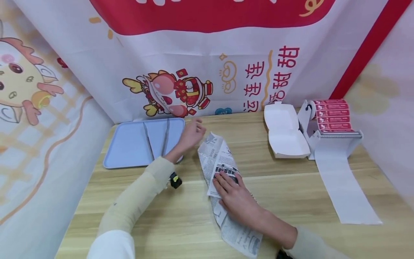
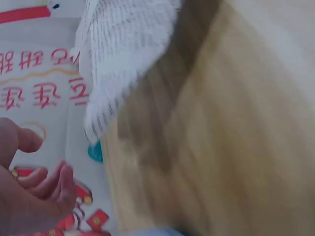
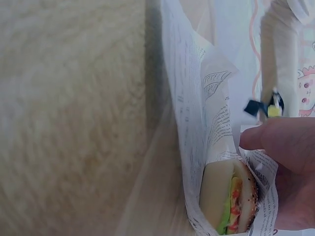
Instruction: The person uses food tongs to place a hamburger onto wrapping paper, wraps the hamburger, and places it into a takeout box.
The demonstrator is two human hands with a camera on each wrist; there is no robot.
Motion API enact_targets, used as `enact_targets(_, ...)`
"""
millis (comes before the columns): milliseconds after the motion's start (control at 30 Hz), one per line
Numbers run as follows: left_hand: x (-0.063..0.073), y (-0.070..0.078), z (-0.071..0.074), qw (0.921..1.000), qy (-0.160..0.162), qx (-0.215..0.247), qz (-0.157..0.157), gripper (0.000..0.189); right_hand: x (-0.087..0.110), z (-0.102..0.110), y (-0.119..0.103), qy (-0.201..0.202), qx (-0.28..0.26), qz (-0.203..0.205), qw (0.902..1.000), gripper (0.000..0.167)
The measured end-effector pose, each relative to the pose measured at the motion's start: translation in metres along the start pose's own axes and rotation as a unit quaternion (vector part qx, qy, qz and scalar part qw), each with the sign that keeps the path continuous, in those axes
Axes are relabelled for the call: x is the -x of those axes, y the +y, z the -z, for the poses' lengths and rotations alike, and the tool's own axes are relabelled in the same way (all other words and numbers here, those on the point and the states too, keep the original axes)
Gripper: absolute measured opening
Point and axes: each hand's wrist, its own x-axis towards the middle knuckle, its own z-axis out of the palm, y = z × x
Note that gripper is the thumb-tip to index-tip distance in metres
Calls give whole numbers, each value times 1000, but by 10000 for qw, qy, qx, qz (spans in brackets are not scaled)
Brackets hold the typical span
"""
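The burger (image 3: 231,196) lay inside a sheet of newsprint paper (image 1: 213,158), around the middle of the wooden table (image 1: 174,216); hidden from the head view, it showed from the right wrist through a gap in the paper, a seeded bun with green leaf and other filling. The paper slanted from near the table's far edge towards its near side. The right hand (image 1: 239,201) rested over it, fingers extended and pressing the folded sheet, not curled round it, with the thumb out to one side. The left hand (image 1: 192,133) was raised near the far edge, between the tray and the paper, its fingers loosely bent and holding nothing. The pale blue tray (image 1: 127,144) occupied the far left corner, with two metal tongs (image 1: 148,140) (image 1: 165,135) lying in it, well apart from each other. Right of the middle, close to the far edge, a white box (image 1: 286,133) sat with its lid folded back. Just beside it, towards the far right corner, stood a label dispenser with a red roll (image 1: 333,115), its white strip (image 1: 336,180) trailing along the right side of the table. Behind the far edge hung a white cloth (image 1: 200,46) printed with red lettering and a cartoon figure; another printed cloth (image 1: 29,151) covered the left side.
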Motion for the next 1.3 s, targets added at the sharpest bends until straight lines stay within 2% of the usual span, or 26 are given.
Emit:
enact_targets(67,13,-10,4,9970,77,514,569,50,1,1,1,7,-17,11,10000,62)
enact_targets(100,19,-16,4,9918,-67,955,848,51,1,1,2,2,-38,12,10000,62)
enact_targets(133,25,-20,2,9832,-211,1381,1174,54,1,2,3,-12,-74,0,10000,62)
enact_targets(200,34,-25,-6,9556,-557,2271,1793,57,1,3,5,-33,-140,-45,9999,62)
enact_targets(267,38,-26,-16,9319,-940,2789,2121,54,0,3,8,-47,-198,-94,9997,62)
enact_targets(300,38,-25,-21,9273,-1071,2879,2140,51,0,3,9,-52,-220,-116,9997,62)
enact_targets(333,37,-25,-26,9266,-1102,2880,2151,50,-1,2,9,-58,-237,-136,9996,62)
enact_targets(467,25,-31,-42,9330,-1284,2755,1925,34,-1,-3,8,-112,-320,-118,9994,62)
enact_targets(533,18,-39,-48,9286,-1342,2902,1885,26,-1,-7,5,-139,-373,-71,9992,62)
enact_targets(567,15,-44,-50,9235,-1382,3035,1895,23,-1,-9,4,-160,-398,-46,9991,62)
enact_targets(700,10,-59,-53,8924,-1515,3741,2017,17,1,-15,-2,-178,-434,28,9989,62)
enact_targets(767,11,-61,-53,8810,-1560,4001,1987,18,2,-14,-4,-154,-413,35,9990,62)
enact_targets(833,13,-59,-50,8736,-1584,4204,1868,24,3,-13,-5,-77,-369,32,9993,62)
enact_targets(900,16,-54,-45,8726,-1622,4283,1699,37,4,-12,-5,24,-310,33,9995,62)
enact_targets(1000,19,-43,-36,8775,-1730,4246,1404,49,5,-9,-4,151,-210,36,9997,62)
enact_targets(1167,31,-20,-24,8953,-1933,3915,880,47,6,-6,-3,294,-53,101,9995,64)
enact_targets(1300,42,-6,-15,9130,-2016,3530,351,47,5,-3,-2,406,-28,163,9990,63)
